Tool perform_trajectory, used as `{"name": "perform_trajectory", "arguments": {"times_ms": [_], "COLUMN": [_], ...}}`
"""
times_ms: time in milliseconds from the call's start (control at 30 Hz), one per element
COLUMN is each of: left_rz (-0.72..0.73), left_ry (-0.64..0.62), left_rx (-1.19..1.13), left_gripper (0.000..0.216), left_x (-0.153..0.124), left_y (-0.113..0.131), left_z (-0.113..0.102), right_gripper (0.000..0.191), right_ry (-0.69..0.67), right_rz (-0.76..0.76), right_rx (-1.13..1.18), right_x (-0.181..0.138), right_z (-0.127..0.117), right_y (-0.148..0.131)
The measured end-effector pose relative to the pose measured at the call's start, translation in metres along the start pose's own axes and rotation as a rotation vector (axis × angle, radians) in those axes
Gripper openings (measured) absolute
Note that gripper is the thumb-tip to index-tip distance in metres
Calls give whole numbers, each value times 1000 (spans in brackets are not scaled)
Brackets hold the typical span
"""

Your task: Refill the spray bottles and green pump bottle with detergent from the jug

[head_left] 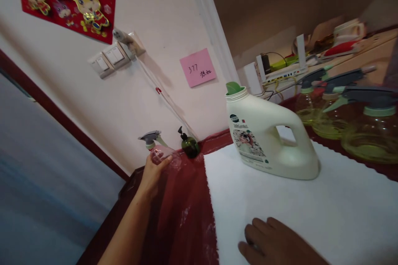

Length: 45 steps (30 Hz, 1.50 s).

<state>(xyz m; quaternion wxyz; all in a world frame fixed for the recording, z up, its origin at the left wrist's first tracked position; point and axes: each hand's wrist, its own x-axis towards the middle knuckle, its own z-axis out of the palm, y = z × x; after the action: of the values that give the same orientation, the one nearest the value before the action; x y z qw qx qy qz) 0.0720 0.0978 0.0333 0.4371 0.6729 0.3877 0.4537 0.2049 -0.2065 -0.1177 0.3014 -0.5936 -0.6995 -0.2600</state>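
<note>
One clear plastic spray bottle with grey trigger head (158,149) is near the wall (199,109) by the dark-red worktop (177,211), the left hand (153,177) wrapped around its body, probably for steadiness; the right hand (268,240), loosely curled over the white sheet (298,203), hides whatever it may hold.

A dark red, glossy surface (174,203) reaches back to the wall, with light streaks across its finish. A white sheet (342,203) with a ragged left edge covers much of its right part, and a pale green jug (280,159) stands upright on this sheet. Beyond the sheet, at the right, stand spray bottles (370,138) with yellowish liquid; a dark green pump bottle (190,148) stands by the wall.
</note>
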Motion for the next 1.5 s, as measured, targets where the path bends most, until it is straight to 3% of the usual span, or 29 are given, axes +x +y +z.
{"name": "perform_trajectory", "arguments": {"times_ms": [167, 267, 367, 533, 733, 867, 1033, 1200, 1500], "left_rz": [11, 0, -35, -124, -125, -74, 43, 123, 336], "left_ry": [-236, -412, -539, -657, -717, -622, -484, -363, -117], "left_rx": [-101, -172, -228, -249, -246, -266, -169, -158, -234], "left_gripper": [66, 64, 67, 77, 89, 93, 55, 50, 32], "left_x": [-59, -92, -121, -164, -185, -173, -161, -154, -154], "left_y": [25, 39, 45, 45, 49, 58, 74, 90, 128], "left_z": [28, 49, 69, 90, 96, 87, 76, 64, 40], "right_gripper": [52, 63, 86, 109, 101, 96, 97, 97, 99], "right_ry": [-116, -80, -21, 37, 134, 102, -4, -83, -70], "right_rz": [452, 749, 948, 1052, 1039, 1016, 1006, 993, 993], "right_rx": [573, 781, 883, 1036, 1291, 1271, 1121, 1043, 1035], "right_x": [15, 21, 24, 29, 32, 31, 30, 29, 28], "right_z": [-36, -46, -47, -47, -42, -42, -46, -50, -46], "right_y": [9, 11, 14, 17, 12, 9, 10, 12, 12]}}
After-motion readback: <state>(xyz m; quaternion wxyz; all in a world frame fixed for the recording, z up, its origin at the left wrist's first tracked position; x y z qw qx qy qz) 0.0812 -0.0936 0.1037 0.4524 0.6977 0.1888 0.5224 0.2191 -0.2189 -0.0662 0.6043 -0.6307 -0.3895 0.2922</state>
